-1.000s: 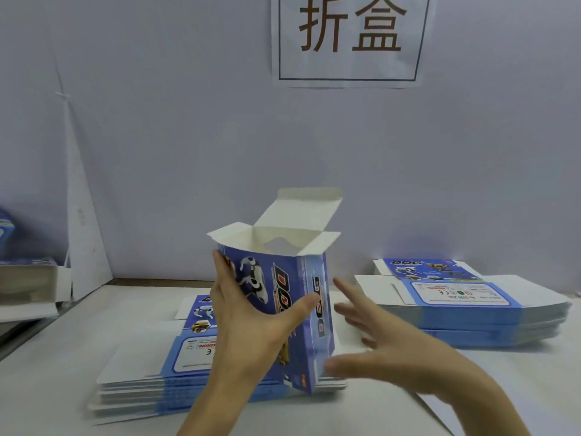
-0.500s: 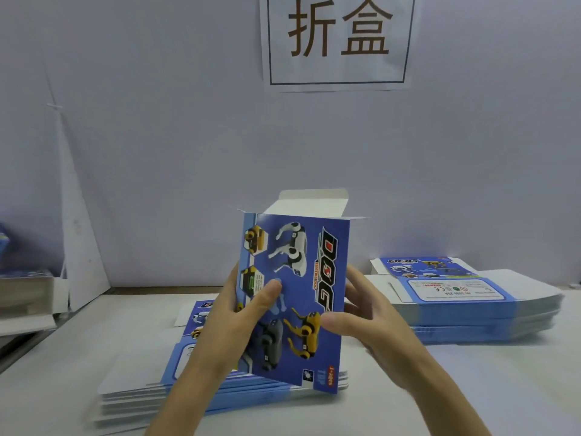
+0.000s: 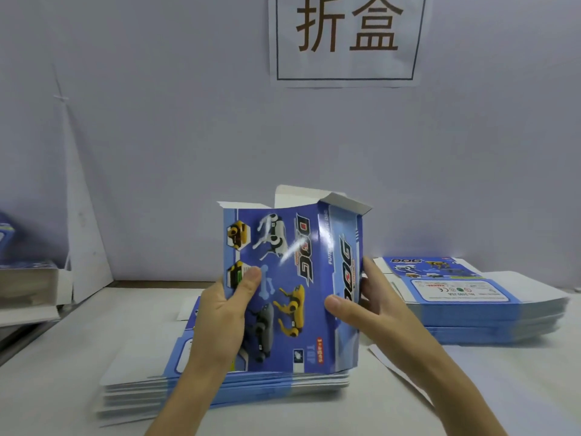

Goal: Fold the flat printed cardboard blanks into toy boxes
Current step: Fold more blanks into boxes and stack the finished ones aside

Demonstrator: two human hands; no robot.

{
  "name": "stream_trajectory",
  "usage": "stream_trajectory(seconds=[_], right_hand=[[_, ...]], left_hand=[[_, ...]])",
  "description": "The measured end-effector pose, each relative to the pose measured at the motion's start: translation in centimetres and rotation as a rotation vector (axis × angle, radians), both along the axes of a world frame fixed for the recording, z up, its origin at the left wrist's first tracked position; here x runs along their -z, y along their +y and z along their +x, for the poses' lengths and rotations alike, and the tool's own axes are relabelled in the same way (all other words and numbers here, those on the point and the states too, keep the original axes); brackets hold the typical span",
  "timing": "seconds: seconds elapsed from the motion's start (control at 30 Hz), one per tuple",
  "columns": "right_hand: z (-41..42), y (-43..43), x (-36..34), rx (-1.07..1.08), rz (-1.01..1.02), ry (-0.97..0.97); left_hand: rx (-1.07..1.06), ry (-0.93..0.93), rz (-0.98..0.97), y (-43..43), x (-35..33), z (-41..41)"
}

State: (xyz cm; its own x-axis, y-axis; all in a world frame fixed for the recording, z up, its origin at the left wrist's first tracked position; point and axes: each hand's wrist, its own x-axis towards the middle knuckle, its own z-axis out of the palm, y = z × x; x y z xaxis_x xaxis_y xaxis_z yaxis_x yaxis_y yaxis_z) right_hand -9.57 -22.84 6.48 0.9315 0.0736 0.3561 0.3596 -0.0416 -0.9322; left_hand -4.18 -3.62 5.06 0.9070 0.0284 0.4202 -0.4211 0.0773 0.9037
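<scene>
both hands grip blue toy box (image 3: 292, 287), upright above near blank stack (image 3: 220, 385) on desk (image 3: 63, 357). left hand (image 3: 224, 313) thumb on front panel, right hand (image 3: 367, 306) pinches right side. top flaps open. second blank stack (image 3: 484, 306) at right.

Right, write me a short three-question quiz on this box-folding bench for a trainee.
1. True or false: the top flaps of the held box are tucked shut.
2. The box is gripped by: A one hand, B both hands, C no hand.
3. Name the side of the box, the person's left or right, where the far stack of blanks lies.
Key: 1 false, they stand open. 2 B, the left hand and the right hand, thumbs on the printed front. 3 right.
</scene>
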Motion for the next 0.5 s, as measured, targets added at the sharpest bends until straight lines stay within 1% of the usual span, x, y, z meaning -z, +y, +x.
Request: stream_trajectory(seconds=[0.07,0.17,0.27,0.4,0.5], right_hand=[[-0.07,0.16,0.04,-0.008,-0.038,0.001],[-0.06,0.42,0.18,0.004,-0.034,0.006],[0.12,0.23,0.38,0.022,-0.024,0.037],[-0.09,0.38,0.09,0.01,-0.022,0.048],[-0.02,0.48,0.25,0.044,-0.009,0.046]], left_hand=[[0.022,-0.022,-0.015,-0.16,-0.3,-0.35],[0.068,-0.024,0.006,-0.49,-0.29,-0.67],[-0.016,-0.081,0.009,-0.32,-0.11,-0.61],[0.088,-0.026,0.009,-0.34,-0.32,-0.55],[0.023,-0.078,-0.009,-0.19,-0.04,-0.38]])
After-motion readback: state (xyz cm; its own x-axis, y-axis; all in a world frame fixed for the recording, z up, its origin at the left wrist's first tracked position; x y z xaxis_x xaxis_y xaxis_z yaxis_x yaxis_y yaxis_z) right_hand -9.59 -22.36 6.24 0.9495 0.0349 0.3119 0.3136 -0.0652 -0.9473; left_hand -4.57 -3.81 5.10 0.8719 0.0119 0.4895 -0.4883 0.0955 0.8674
